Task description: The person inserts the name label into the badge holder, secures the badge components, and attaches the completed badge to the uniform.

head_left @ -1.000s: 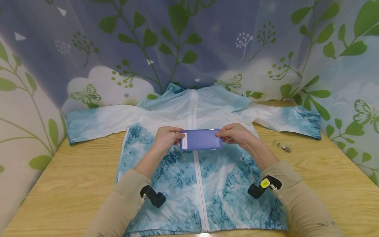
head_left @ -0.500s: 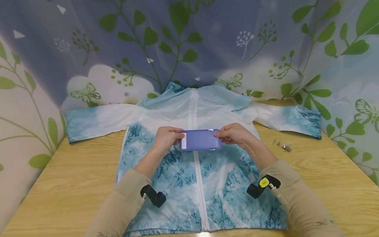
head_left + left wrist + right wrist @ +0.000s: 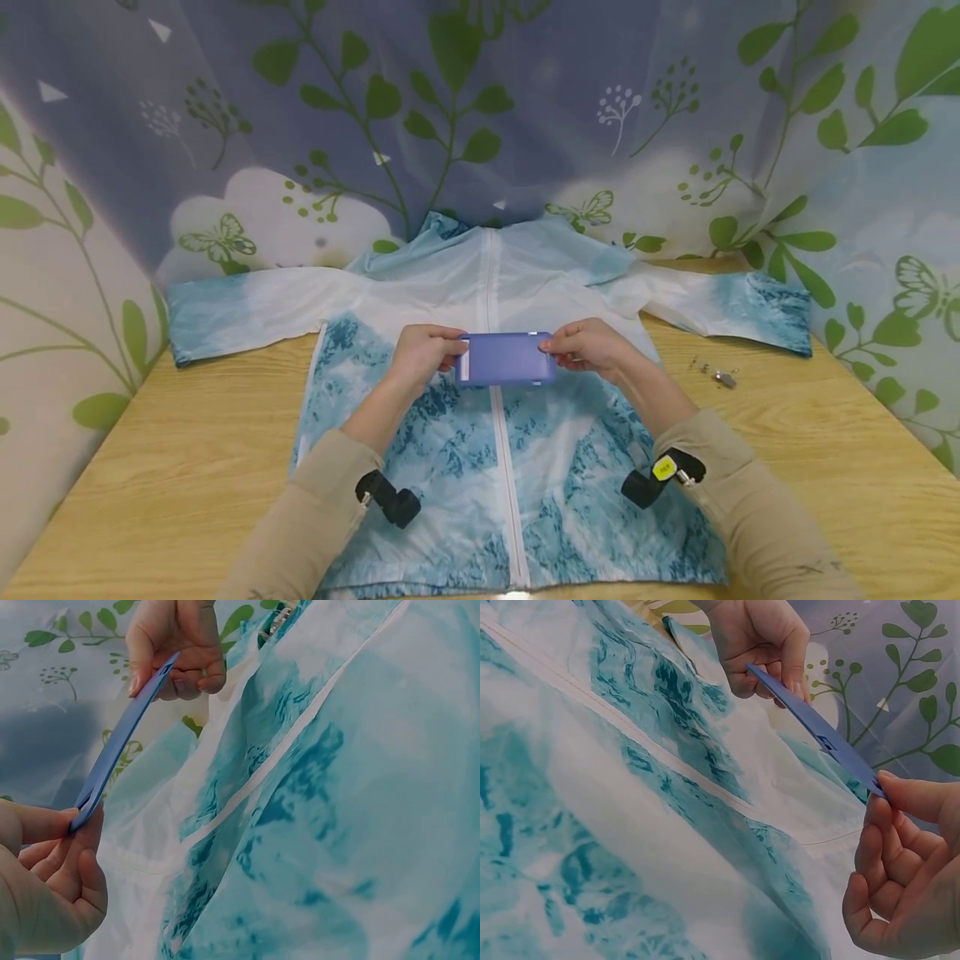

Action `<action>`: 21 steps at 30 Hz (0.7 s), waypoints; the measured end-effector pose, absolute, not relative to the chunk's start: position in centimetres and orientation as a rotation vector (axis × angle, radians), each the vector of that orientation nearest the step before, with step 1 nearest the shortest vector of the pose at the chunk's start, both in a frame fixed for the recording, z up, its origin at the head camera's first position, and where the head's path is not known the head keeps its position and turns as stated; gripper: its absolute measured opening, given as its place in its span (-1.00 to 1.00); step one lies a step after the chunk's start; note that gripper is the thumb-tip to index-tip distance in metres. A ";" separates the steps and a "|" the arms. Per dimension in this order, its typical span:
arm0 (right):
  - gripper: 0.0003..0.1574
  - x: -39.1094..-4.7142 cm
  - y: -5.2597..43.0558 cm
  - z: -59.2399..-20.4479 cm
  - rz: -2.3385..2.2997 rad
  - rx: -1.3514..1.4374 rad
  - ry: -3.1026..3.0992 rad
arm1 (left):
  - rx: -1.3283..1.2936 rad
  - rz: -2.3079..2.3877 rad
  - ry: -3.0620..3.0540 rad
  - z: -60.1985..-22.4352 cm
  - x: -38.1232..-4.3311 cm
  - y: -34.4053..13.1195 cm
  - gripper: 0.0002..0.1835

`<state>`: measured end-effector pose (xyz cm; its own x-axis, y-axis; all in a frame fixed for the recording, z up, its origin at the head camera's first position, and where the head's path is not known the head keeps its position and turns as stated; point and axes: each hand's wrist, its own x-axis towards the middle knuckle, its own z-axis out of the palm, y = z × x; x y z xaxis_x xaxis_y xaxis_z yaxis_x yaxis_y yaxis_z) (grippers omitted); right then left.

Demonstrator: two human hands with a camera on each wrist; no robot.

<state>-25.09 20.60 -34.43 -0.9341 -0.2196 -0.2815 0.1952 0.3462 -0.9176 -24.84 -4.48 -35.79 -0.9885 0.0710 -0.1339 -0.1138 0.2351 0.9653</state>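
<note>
A person's two bare hands hold a flat purple case (image 3: 504, 360) level in the air, above the middle of a blue-and-white jacket (image 3: 438, 458) spread on a wood-grain table (image 3: 187, 450). The left hand (image 3: 423, 354) pinches one short end between thumb and fingers; the right hand (image 3: 588, 345) pinches the opposite end the same way. Gripping only the ends leaves the broad face uncovered, and a hold at each end likely keeps the piece from tipping. A white strip (image 3: 464, 360) shows at the left-hand end, beside the thumb. In both wrist views the case appears edge-on, thin and apart from the cloth; what it is for cannot be told from its outline, though it may be a phone cover.

The jacket lies with its sleeves stretched out to either side and its zip (image 3: 504, 467) running down the centre, an arrangement that seems to keep the fabric flat. Small metal pieces (image 3: 724, 378) rest on the table beyond the right forearm, well apart from the hands, too tiny to identify. A leaf-patterned curtain (image 3: 555, 108) hangs behind.
</note>
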 end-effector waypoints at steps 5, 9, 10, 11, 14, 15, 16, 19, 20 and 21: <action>-0.77 -25.1 20.8 -34.2 -1.603 -0.021 2.273 | 0.025 1.855 2.340 -35.6 -24.8 -4.6 -0.68; -0.77 -25.2 21.2 -34.3 -1.610 -0.013 2.266 | 0.072 1.842 2.340 -35.6 -24.9 -4.5 -0.63; -0.78 -25.3 21.3 -34.4 -1.618 -0.009 2.254 | 0.083 1.837 2.339 -35.6 -25.0 -4.4 -0.63; -0.78 -25.3 21.4 -34.5 -1.628 -0.008 2.238 | 0.089 1.836 2.337 -35.6 -25.1 -4.4 -0.63; -0.81 -25.4 21.7 -34.6 -1.658 -0.030 2.169 | 0.081 1.844 2.316 -35.7 -25.1 -4.5 -0.65; -0.82 -25.4 21.8 -34.6 -1.668 -0.044 2.143 | 0.073 1.857 2.305 -35.7 -25.1 -4.5 -0.66; -0.82 -25.4 21.9 -34.6 -1.679 -0.057 2.118 | 0.066 1.874 2.293 -35.7 -25.1 -4.6 -0.66; -0.81 -25.4 22.1 -34.4 -1.696 -0.101 2.069 | 0.047 1.933 2.254 -35.5 -25.1 -4.7 -0.68; -0.81 -25.4 22.1 -34.4 -1.698 -0.112 2.059 | 0.044 1.951 2.241 -35.4 -25.1 -4.8 -0.68; -0.81 -25.5 22.1 -34.3 -1.698 -0.119 2.058 | 0.042 1.963 2.233 -35.3 -25.2 -4.8 -0.69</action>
<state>-25.45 22.06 -34.29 -0.8874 -0.3534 -0.2960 0.2237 0.2313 -0.9468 -25.15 -4.84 -35.30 -0.9855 0.1315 -0.1071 -0.0894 0.1344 0.9869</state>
